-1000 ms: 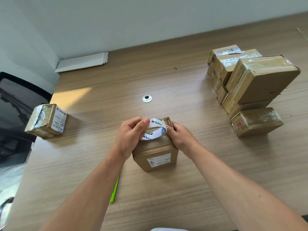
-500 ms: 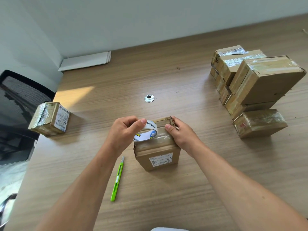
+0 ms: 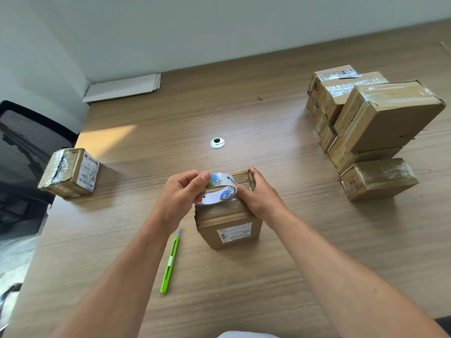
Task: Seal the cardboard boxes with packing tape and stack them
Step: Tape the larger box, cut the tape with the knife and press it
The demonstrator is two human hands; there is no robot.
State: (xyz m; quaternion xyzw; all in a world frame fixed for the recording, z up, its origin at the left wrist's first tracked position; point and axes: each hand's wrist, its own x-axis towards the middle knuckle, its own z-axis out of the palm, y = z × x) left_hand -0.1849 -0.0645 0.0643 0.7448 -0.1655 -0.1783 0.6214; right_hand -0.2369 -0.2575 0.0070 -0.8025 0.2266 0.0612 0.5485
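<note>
Wooden table (image 3: pixel 244 106), box (image 3: pixel 227 215) pointing away, left grip (image 3: pixel 180 193) pinching tilted tape roll (image 3: pixel 220 190), right grip (image 3: pixel 261 196) clasping box

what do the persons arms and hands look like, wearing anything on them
The left arm and right arm are bare to the frame's edge, with no sleeves in view. The left hand and right hand wear no gloves. No watch, band or ring shows on the parts that can be seen.

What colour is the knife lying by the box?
Bright green knife, silver tip; head view.
</note>
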